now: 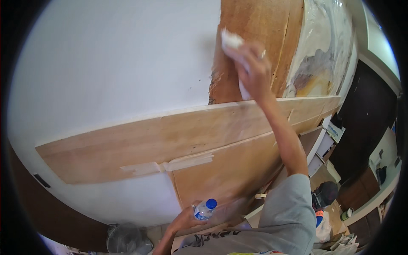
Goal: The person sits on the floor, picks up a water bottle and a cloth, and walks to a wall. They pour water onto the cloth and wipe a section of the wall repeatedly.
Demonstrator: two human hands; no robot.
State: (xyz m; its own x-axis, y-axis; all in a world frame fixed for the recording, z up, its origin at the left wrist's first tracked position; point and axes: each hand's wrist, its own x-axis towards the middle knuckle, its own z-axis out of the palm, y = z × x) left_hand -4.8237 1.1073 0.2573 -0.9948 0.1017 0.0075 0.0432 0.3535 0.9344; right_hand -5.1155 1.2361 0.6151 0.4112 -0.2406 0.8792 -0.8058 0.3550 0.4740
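Note:
My right hand (255,72) is raised at the wall, its fingers closed on a crumpled white cloth (231,39). The cloth is at the upright brown wood panel (276,21), near its left edge beside the white wall surface (119,59); motion blurs both hand and cloth. Low in front of me, my left hand (185,220) grips a small clear plastic bottle (204,210) with a blue cap on. The bottle is close to upright. Between the hands a long pale wood board (170,129) runs across the wall, with strips of masking tape (187,162) along its lower edge.
Clear plastic sheeting (327,38) covers the wall at the right. A clear plastic bucket (123,239) stands at the bottom left. What looks like a person in a dark cap (328,192) is at the lower right, among clutter. Behind is a dark door (367,114).

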